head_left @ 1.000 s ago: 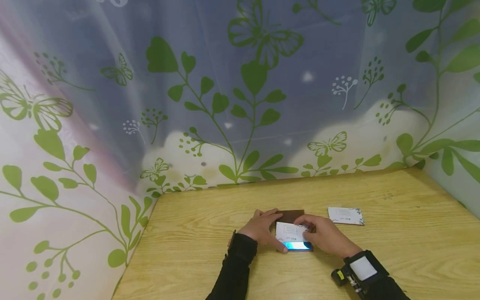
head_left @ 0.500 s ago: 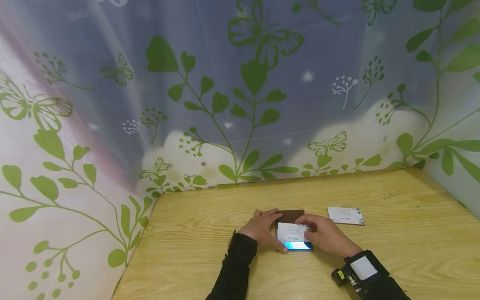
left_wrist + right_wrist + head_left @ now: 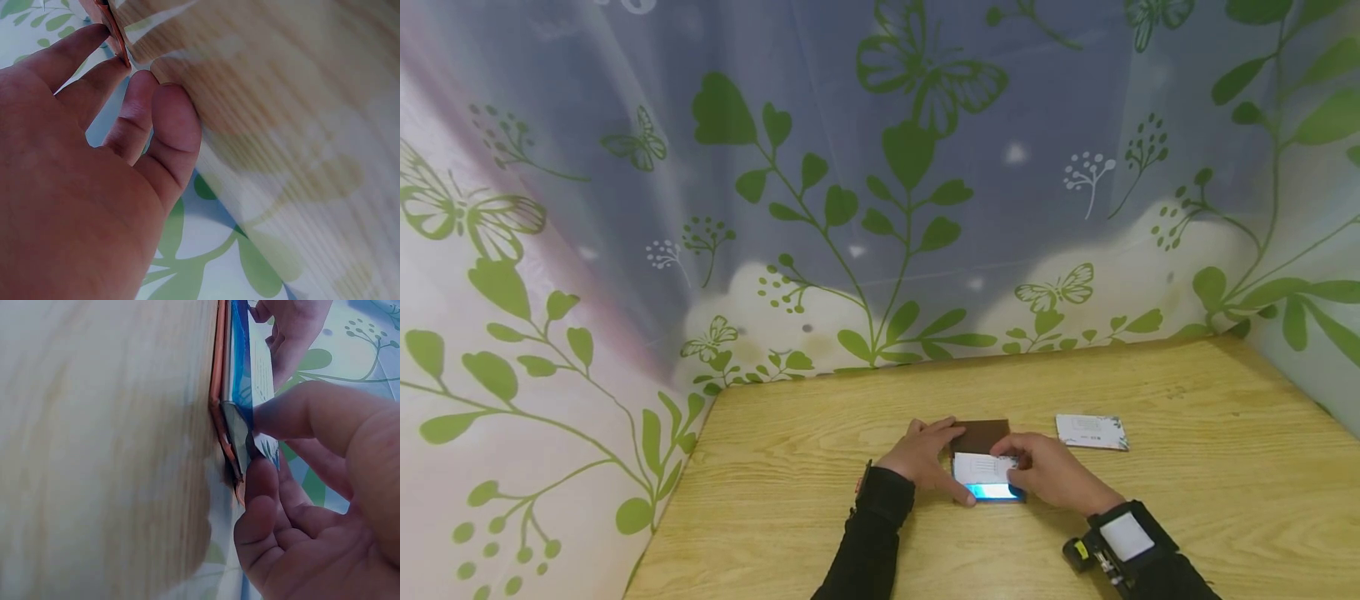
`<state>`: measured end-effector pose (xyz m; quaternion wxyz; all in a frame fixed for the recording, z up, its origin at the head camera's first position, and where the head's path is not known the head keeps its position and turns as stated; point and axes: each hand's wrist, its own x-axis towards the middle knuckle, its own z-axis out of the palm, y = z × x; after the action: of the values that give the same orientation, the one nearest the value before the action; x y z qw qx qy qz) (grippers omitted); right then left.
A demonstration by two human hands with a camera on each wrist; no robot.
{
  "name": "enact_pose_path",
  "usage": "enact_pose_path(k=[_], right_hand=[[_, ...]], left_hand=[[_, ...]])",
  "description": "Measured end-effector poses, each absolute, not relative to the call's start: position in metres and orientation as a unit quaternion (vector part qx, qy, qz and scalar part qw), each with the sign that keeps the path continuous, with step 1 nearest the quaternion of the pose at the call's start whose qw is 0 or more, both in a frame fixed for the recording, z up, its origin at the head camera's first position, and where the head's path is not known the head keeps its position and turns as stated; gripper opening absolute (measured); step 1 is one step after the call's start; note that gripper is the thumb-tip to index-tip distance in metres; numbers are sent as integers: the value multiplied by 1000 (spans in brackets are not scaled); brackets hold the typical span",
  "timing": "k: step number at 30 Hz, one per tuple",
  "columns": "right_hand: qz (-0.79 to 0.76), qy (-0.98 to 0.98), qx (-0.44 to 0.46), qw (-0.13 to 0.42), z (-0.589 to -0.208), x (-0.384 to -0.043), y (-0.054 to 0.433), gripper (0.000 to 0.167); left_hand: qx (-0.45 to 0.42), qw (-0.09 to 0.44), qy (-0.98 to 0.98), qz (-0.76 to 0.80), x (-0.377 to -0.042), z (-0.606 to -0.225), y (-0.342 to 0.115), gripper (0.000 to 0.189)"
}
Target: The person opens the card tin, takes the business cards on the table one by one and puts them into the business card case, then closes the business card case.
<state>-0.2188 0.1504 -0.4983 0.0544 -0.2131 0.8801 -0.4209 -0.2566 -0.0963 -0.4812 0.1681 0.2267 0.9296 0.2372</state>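
Note:
A brown business card case (image 3: 979,435) lies opened out on the table, with a shiny blue strip (image 3: 997,492) along its near half. Partly behind that strip is a white business card (image 3: 972,467) with printed lines. My left hand (image 3: 921,458) holds the case at its left side, thumb on the near corner and a finger on the far flap. At the right end, my right hand (image 3: 1048,471) pinches the card's edge between thumb and fingers. In the right wrist view, the case's orange-brown edge (image 3: 217,375) and the blue film (image 3: 240,375) show beside the fingertips.
A thin stack of white cards (image 3: 1092,431) with a leafy corner print lies to the right of the case. The wood-grain table (image 3: 805,467) meets a curtain with green leaves and butterflies (image 3: 910,250) at the back and sides.
The white card has slid toward me, farther behind the blue strip, so its lower print is hidden and more brown flap shows. The left hand has stayed put.

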Motion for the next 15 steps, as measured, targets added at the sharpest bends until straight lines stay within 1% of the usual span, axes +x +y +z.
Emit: enact_pose_path(k=[15], right_hand=[[-414, 880, -225, 59, -500, -219, 150, 28]], left_hand=[[225, 169, 930, 238, -256, -480, -96, 108]])
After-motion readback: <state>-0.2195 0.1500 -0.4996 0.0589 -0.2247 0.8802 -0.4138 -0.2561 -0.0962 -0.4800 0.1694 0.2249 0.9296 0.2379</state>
